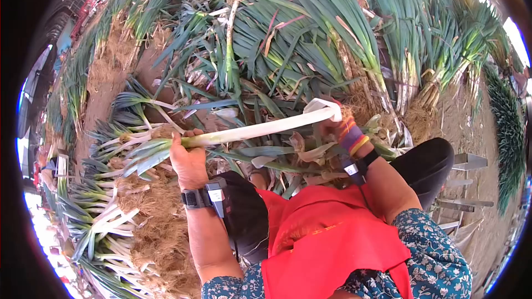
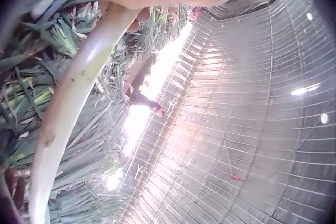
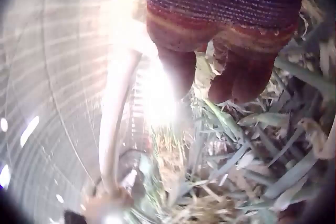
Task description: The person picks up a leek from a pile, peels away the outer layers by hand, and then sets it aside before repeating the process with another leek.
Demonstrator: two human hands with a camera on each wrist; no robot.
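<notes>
A long green onion (image 1: 266,132) with a white shaft stretches across the front of the body in the head view. My bare left hand (image 1: 188,160) grips it just below the green leaves (image 1: 148,154), thumb up along the near side. At the other end, my right hand (image 1: 347,133) wears a striped purple and orange glove, its fingers curled at the white end. A pale layer (image 1: 321,103) folds over there, beside the gloved fingers. In the right wrist view the gloved fingers (image 3: 244,79) bend downward, and their grip is partly hidden.
Trimmed green onions with roots (image 1: 119,210) lie heaped at the left. Tall leafy bunches (image 1: 310,27) fill the back. Loose leaves and peelings (image 1: 271,155) cover the ground ahead of the knees. A metal-legged stool (image 1: 460,182) shows at the right.
</notes>
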